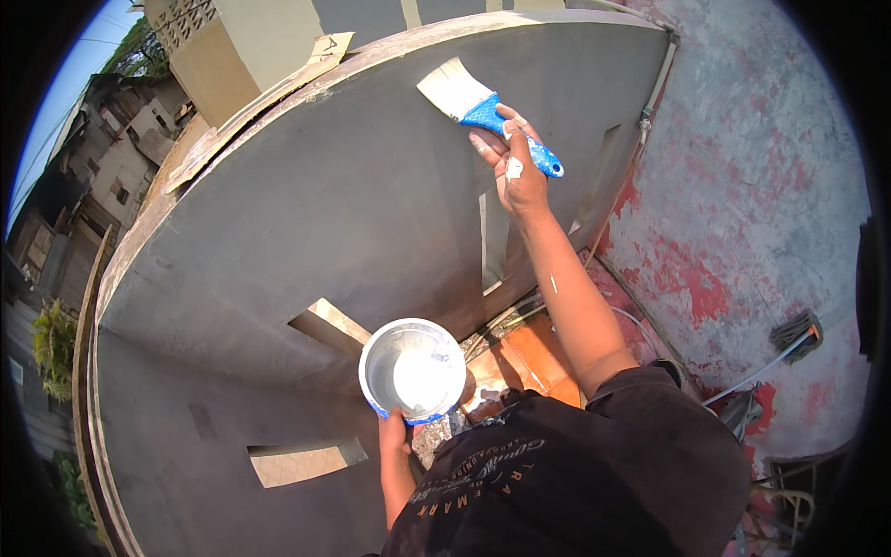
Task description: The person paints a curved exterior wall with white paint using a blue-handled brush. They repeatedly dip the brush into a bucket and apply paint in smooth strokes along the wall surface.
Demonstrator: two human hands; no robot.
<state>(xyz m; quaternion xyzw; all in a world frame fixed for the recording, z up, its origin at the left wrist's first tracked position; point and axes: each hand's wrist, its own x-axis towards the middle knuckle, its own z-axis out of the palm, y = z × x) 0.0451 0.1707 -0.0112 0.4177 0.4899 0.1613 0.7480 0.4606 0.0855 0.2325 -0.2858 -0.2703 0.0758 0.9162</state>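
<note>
Right hand [522,178] stretched forward, gripping blue-handled paintbrush [484,112], bristles [455,86] beyond fingertips, left hand [393,433] low, holding white paint bucket [379,368], fingers apparently underneath.

Scene is brightly lit by daylight; blue sky [97,42] is caught at upper left. Glossy white paint [425,376] is nearly blown out inside the round white plastic bucket [378,373]. Orange tiled floor [546,348] is split into sunlit patches and dark shadow. Smooth dark-grey wall [260,232] is lit more softly. Edges are bowed by fisheye distortion, corners blacked out. Weathered distant houses [121,158] are rendered softer than the centre.
</note>
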